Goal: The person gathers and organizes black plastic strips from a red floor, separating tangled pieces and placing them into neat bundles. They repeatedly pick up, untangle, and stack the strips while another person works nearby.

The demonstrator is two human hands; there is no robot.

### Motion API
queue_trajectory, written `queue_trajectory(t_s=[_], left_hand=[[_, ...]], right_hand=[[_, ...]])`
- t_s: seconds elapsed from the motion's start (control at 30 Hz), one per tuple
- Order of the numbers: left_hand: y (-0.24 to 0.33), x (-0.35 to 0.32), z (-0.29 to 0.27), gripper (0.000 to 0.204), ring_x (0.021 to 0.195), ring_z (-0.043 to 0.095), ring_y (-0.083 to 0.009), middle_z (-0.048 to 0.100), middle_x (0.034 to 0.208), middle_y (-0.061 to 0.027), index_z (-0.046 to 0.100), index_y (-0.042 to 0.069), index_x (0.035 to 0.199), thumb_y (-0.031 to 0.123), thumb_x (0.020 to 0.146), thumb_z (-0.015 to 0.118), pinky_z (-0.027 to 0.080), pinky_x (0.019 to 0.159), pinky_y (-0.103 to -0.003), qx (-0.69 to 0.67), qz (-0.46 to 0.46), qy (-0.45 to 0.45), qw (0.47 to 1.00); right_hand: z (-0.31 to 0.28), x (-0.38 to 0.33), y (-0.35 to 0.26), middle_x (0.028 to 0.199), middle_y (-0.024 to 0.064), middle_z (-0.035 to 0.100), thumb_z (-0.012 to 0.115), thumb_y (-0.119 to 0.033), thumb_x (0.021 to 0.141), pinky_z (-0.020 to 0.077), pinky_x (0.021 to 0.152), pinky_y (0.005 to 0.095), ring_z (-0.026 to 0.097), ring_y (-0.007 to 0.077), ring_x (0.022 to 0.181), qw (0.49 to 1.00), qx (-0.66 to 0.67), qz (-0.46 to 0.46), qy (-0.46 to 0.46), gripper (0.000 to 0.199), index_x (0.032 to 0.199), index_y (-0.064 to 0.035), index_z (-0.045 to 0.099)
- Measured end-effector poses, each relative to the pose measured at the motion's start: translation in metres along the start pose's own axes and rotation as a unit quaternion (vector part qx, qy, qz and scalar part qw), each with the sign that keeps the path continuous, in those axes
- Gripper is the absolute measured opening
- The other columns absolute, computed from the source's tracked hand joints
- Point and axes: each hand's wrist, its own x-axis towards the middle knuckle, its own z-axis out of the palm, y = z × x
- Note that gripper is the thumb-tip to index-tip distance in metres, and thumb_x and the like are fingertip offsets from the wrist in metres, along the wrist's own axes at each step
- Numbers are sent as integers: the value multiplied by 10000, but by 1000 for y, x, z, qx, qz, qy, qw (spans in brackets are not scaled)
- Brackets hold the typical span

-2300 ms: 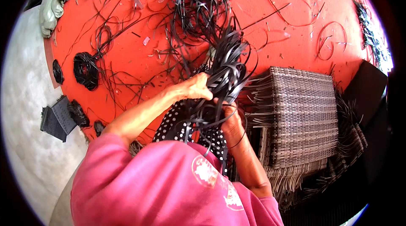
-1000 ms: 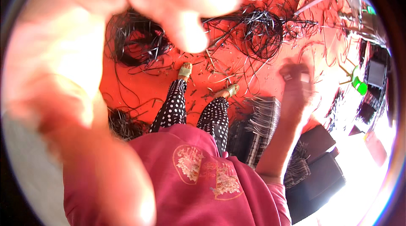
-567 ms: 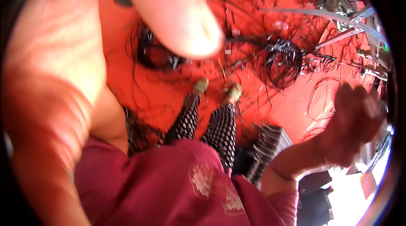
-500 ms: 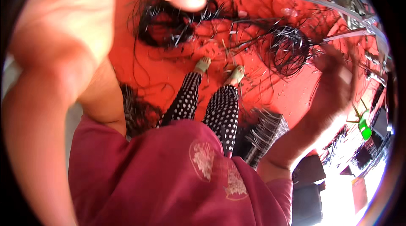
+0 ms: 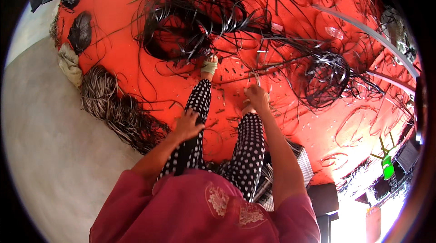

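My left hand [image 5: 187, 127] rests on my left leg in the black trousers with white dots [image 5: 198, 100]. Its fingers are spread, with nothing in them. Down at my right foot, my right hand [image 5: 257, 99] has its fingers curled together over the sandal; what they hold, if anything, is hidden. Just beyond those fingers shows a thin, pale curved piece [image 5: 258, 80], too small to name. A light greenish sandal [image 5: 209, 67] is on my left foot, beside a big tangle of black strips [image 5: 175, 29].
Another coil of black strips [image 5: 324, 77] lies on the red floor covering [image 5: 313, 127], at right. Bundled dark strips [image 5: 109, 95] edge the bare grey floor [image 5: 59, 138] at left. A woven dark piece [image 5: 303, 161] is beside my right leg. A green chair [image 5: 387, 168] stands far right.
My left hand has dropped from close in front of the view onto my left leg. My right hand has swung in from the right, down to my right foot. The view has shifted.
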Motion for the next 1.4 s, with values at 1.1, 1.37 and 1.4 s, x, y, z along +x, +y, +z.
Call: queue_trajectory(t_s=[1.1,1.37,1.4], left_hand=[[60,16,-43,708,1204,304,-364,320,1296,-211,347,11,1258,285,699,686,314,946,-482,-15,298,226,927],[228,-85,-75,600,1202,315,-303,370,1273,-147,418,48,1186,217,667,667,318,940,-433,80,609,157,773],[228,-96,-70,557,1178,337,-297,391,1247,-142,439,50,1154,223,673,662,329,923,-428,86,620,141,767]], right_hand=[[-102,-189,-107,658,71,586,639,-109,590,452,552,298,531,154,588,911,219,260,235,281,823,40,590],[-135,-313,-212,648,136,616,684,-174,613,476,544,332,603,254,561,985,89,45,141,248,747,17,601],[-146,-325,-223,653,132,617,684,-174,614,476,545,333,602,247,563,987,108,19,113,255,758,18,599]])
